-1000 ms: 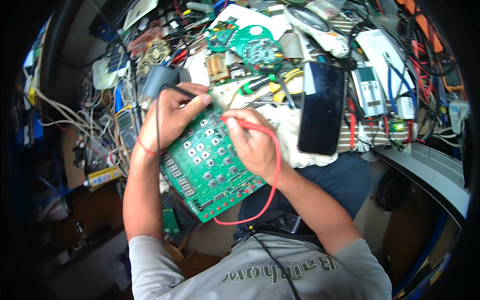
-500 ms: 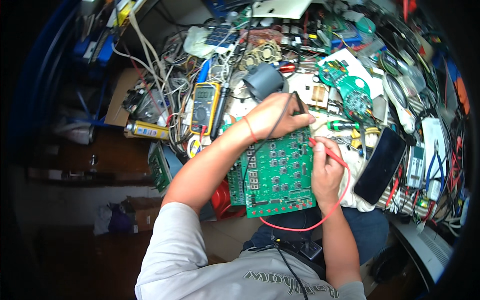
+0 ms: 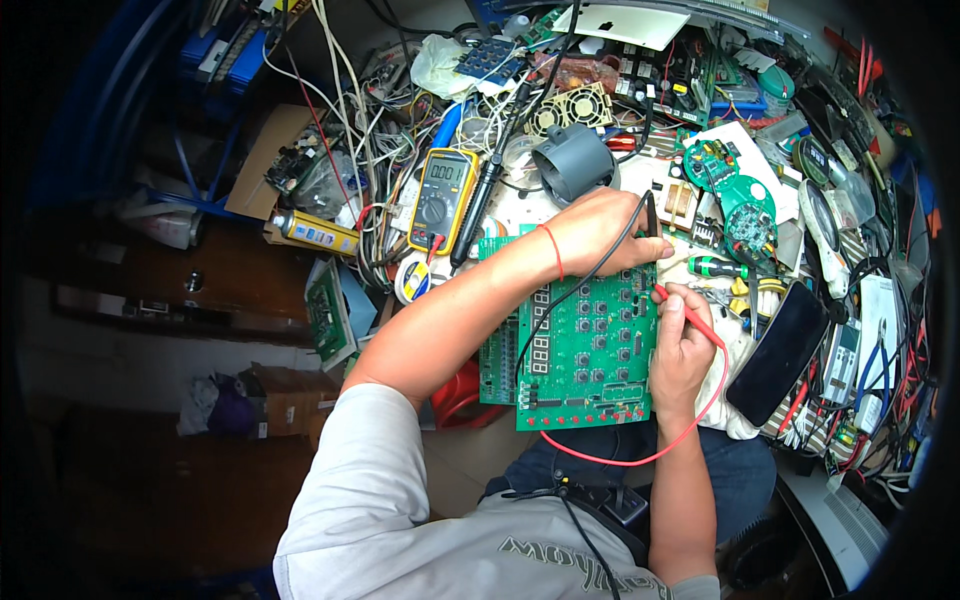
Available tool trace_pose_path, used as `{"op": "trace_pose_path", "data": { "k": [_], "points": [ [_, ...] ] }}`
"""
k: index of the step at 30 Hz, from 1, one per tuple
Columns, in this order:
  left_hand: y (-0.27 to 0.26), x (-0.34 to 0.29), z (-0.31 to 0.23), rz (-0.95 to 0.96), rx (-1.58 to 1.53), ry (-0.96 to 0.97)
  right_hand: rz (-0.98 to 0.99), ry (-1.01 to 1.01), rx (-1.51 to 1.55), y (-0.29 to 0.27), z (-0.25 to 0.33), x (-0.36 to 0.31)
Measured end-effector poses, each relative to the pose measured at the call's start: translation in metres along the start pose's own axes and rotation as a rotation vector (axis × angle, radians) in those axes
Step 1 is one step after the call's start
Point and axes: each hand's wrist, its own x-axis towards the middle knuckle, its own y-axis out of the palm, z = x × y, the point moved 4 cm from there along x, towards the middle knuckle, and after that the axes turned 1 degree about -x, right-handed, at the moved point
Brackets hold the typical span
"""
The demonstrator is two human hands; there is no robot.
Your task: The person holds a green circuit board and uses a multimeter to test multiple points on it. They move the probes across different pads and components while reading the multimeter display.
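Note:
A green circuit board with push buttons, digit displays and a row of red parts lies before me at the table's front edge. My left hand reaches over its far edge, closed on a black test probe. The probe's tip is hidden by the fingers. From the right, my right hand pinches a red test probe, whose tip is at the board's upper right part. Its red lead loops below the board. Left of the board lies a yellow multimeter with its display lit.
A grey plastic pipe fitting stands beyond my left hand. To the right lie a black phone, a green-handled screwdriver and round green boards. Tangled wires and a yellow can crowd the left side.
The whole view has shifted, so the bench things appear farther right. Both hands keep their probes at the same upper right part of the board. The multimeter reading has changed slightly.

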Motion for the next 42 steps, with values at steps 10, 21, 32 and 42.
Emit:
{"op": "trace_pose_path", "data": {
  "k": [10, 21, 32, 42],
  "points": [
    [-0.006, -0.002, -0.008, 0.143, 0.080, -0.125, -0.022, 0.024, 0.026, 0.001, 0.002, 0.001],
    [-0.011, -0.003, -0.019, 0.068, -0.092, -0.014, -0.024, -0.079, 0.048, 0.002, 0.003, 0.002],
    [-0.009, -0.006, -0.011, 0.096, -0.111, -0.125, -0.021, -0.110, 0.024, 0.000, 0.008, 0.003],
    [-0.012, -0.006, -0.014, 0.120, -0.167, -0.145, -0.030, -0.106, 0.017, -0.001, 0.011, 0.003]
  ]
}}
